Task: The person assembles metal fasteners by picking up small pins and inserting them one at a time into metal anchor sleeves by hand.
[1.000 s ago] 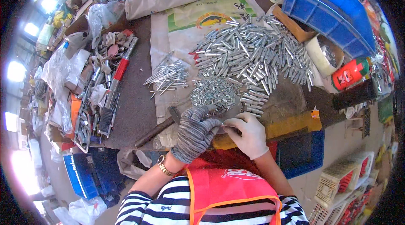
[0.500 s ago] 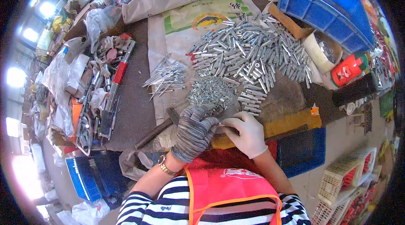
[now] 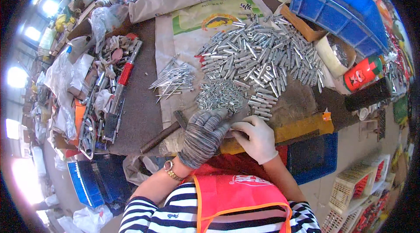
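My left hand point(image 3: 204, 136), in a grey striped knit glove, is at the bench's front edge, fingers curled together next to my right fingertips. My right hand point(image 3: 256, 139), in a white glove, has thumb and forefinger drawn together in a pinch. Whatever lies between the fingers is too small or hidden to make out. Just beyond my left hand is a heap of small metal pins point(image 3: 218, 94). A short row of metal sleeves point(image 3: 262, 105) lies beyond my right hand, below a big pile of similar sleeves point(image 3: 258, 56). Long thin metal rods point(image 3: 174, 79) lie to the left.
A hammer point(image 3: 162, 138) lies left of my left hand. Tools and plastic bags crowd the left side around a red-handled tool point(image 3: 125, 74). A blue bin point(image 3: 339, 12) and a red-green can point(image 3: 363, 74) stand at right. A printed sack point(image 3: 166, 43) lies under the parts.
My left fingers have shifted slightly to the right and now cover the spot where the fingertips met. My right hand stays almost in place.
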`<state>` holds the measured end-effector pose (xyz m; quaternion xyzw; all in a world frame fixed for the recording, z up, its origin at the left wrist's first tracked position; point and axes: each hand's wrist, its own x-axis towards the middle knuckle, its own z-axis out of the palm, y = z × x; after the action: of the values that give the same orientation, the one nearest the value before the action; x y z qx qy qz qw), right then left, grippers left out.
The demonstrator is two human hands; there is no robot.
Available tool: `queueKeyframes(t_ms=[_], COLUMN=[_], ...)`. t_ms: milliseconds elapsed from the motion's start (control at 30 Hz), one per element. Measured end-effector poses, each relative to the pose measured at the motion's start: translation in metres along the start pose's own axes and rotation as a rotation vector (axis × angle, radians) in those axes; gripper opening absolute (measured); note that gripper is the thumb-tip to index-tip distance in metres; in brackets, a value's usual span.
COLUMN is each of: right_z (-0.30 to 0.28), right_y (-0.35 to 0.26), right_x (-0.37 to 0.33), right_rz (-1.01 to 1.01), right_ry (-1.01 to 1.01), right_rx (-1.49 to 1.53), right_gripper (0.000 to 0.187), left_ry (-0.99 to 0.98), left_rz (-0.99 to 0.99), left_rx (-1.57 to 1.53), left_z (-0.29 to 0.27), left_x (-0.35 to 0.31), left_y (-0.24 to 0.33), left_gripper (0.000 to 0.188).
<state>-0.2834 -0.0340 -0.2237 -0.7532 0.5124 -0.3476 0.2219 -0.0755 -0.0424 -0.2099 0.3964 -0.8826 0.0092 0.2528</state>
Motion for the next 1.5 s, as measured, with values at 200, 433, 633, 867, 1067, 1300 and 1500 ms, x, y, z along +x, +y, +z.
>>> queueKeyframes(t_ms=[200,433,633,867,1067,1300,1500], right_z=[-0.001,-0.001,0.0,0.0,0.0,0.001,-0.001], right_y=[-0.002,-0.003,-0.005,-0.006,-0.006,-0.003,-0.008], right_x=[0.002,0.001,0.002,0.003,0.003,0.003,0.005], right_rz=[-0.046,-0.15,-0.158,-0.065,-0.006,-0.069,-0.165], right_ry=[0.009,-0.014,0.015,0.013,-0.002,0.004,-0.015], right_rx=[-0.024,-0.097,-0.078,-0.037,0.022,-0.022,-0.142], right_gripper=[0.021,0.027,0.024,0.023,0.029,0.025,0.02], left_ry=[-0.132,-0.016,0.033,-0.009,-0.167,-0.081,-0.061], left_rz=[-0.294,-0.666,-0.632,-0.489,-0.245,-0.275,-0.391], left_rx=[0.178,0.27,0.14,-0.29,-0.085,-0.148,0.053], left_z=[-0.036,-0.045,-0.044,-0.073,-0.063,-0.069,-0.078], left_x=[-0.022,-0.089,-0.097,-0.033,-0.017,-0.015,-0.039], left_y=[-0.005,-0.042,-0.046,0.011,0.022,0.02,-0.013], left_gripper=[0.063,0.055,0.037,0.036,0.045,0.052,0.042])
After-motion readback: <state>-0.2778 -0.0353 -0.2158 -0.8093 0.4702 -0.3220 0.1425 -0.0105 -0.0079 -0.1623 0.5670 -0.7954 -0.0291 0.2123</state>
